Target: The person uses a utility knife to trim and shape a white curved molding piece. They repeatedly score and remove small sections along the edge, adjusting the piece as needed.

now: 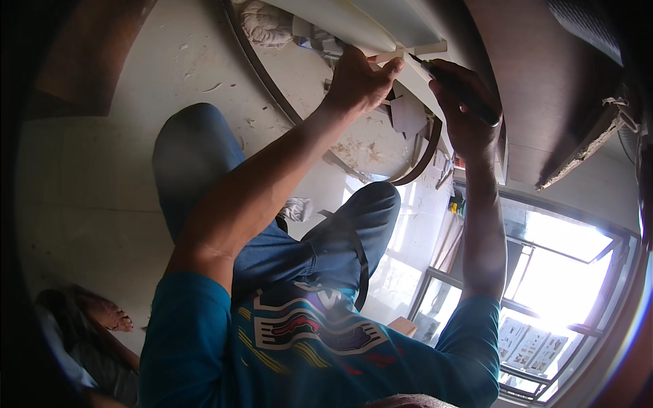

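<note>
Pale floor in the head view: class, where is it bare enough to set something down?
Barest: the pale floor between the flat brown panel, the blue denim left knee and the bare foot. Crowded: within the bend of the dark curved strip, where beige debris and grey angular scraps lie near the left hand.

A slim black pointed tool (469, 100) slants far-left, its tip near a pale strip's (417, 83) far end.

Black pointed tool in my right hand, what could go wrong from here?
The black pointed tool has its tip close to your left hand; a slip might nick the thumb. The dark curved strip passes near your right knee and could snag you if you stand.
</note>
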A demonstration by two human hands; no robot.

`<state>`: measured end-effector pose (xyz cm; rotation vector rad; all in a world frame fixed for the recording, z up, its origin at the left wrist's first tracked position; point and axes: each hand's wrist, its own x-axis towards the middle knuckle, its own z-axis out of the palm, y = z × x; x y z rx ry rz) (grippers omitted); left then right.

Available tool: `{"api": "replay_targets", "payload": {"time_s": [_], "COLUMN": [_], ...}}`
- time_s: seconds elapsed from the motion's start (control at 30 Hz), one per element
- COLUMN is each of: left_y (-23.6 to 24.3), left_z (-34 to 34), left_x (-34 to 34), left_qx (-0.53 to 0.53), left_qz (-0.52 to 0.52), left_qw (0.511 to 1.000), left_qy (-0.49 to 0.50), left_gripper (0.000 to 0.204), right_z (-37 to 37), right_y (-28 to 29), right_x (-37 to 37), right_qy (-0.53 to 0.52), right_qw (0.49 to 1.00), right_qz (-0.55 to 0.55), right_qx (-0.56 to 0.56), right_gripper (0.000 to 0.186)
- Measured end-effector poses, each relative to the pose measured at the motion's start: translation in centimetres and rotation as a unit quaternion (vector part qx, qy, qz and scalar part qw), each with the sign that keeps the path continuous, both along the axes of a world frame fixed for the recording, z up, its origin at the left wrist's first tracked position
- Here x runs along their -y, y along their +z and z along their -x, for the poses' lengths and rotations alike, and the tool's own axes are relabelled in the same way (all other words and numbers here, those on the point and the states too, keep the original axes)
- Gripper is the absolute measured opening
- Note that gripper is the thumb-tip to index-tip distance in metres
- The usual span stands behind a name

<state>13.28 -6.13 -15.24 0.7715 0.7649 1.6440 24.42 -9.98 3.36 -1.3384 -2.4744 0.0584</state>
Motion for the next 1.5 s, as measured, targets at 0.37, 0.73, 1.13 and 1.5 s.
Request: {"api": "replay_targets", "payload": {"time_s": [0.37,0.73,1.13,1.5], "left_y": [0.1,0.4,-0.1,-0.1], "left_z": [0.4,0.5,0.5,0.1], "left_x": [-0.4,-0.1,-0.3,-0.3], "left_qx": [-0.038,-0.043,-0.041,-0.031], "left_qz": [0.005,0.033,0.034,0.014], "left_qw": [0.999,0.998,0.999,0.999], "left_qy": [0.004,0.01,-0.011,-0.004], "left_gripper": [0.062,0.054,0.065,0.068], "right_z": [1.0,0.9,1.8,1.5], "right_y": [-1.6,-1.5,1.4,-0.4], "right_x": [1.1,-0.2,0.1,0.0], "right_qy": [-0.034,0.006,-0.02,-0.002], "right_qw": [0.997,0.999,0.998,1.0], "right_qz": [-0.008,-0.036,0.063,-0.005], "right_qx": [-0.067,-0.018,0.018,0.008], "right_gripper": [0.032,0.031,0.03,0.03]}}
